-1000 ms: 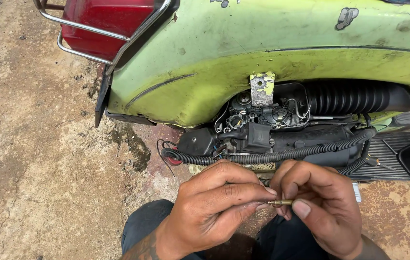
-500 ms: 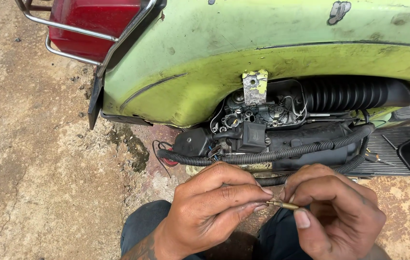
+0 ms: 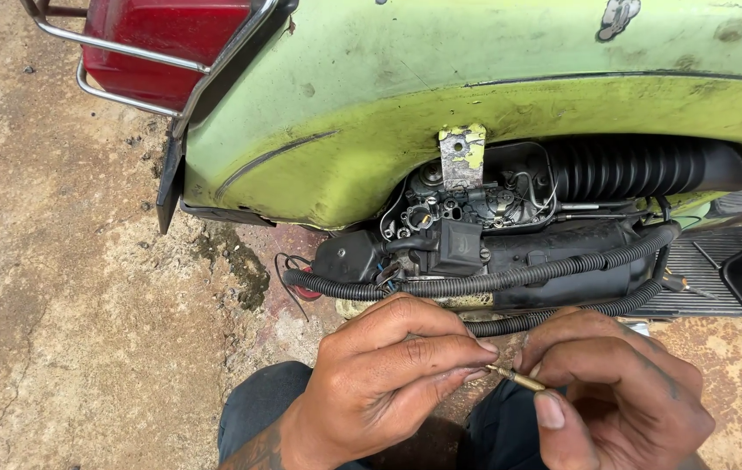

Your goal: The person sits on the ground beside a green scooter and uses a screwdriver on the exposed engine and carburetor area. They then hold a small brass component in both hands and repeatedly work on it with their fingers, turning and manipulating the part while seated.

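Observation:
My left hand [image 3: 388, 374] and my right hand [image 3: 619, 396] meet low in the head view, just below a green scooter's open engine bay. Between their fingertips is a small brass needle-like part [image 3: 515, 378]. The left thumb and forefinger pinch its left end, and the right thumb and fingers grip its right end. Above the hands sit the carburettor [image 3: 467, 209], a black ribbed air hose [image 3: 641, 167] and black corrugated cable sleeves [image 3: 510, 278].
The green scooter body [image 3: 441, 96] fills the top, with a red tail lamp [image 3: 162, 35] and chrome guard rail [image 3: 127, 96] at upper left. Stained concrete ground [image 3: 66, 287] lies to the left. My dark trouser knees [image 3: 266, 400] are under the hands.
The view shifted slightly. Both hands stay together on the small brass part, with the right hand's fingers turned a little around it.

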